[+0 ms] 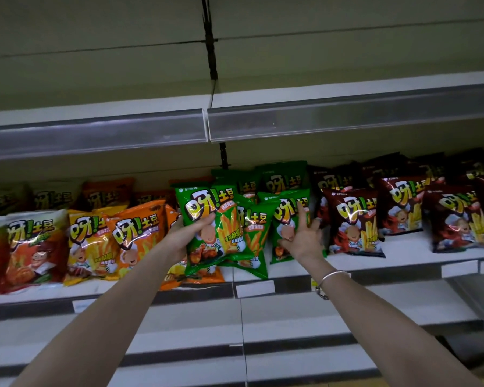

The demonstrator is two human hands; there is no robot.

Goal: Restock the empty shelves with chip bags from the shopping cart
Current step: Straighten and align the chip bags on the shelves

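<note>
Left hand (185, 233) grips a glossy, crinkled green bag (200, 203); right hand (302, 239), fingers (301, 212) splayed, touches the neighbouring bag (283, 219).

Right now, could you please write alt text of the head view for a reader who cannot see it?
A person's left hand holds a green chip bag upright at the shelf front, while the open right hand touches another green bag standing there. Orange bags line the shelf to the left, dark red bags to the right.
</note>
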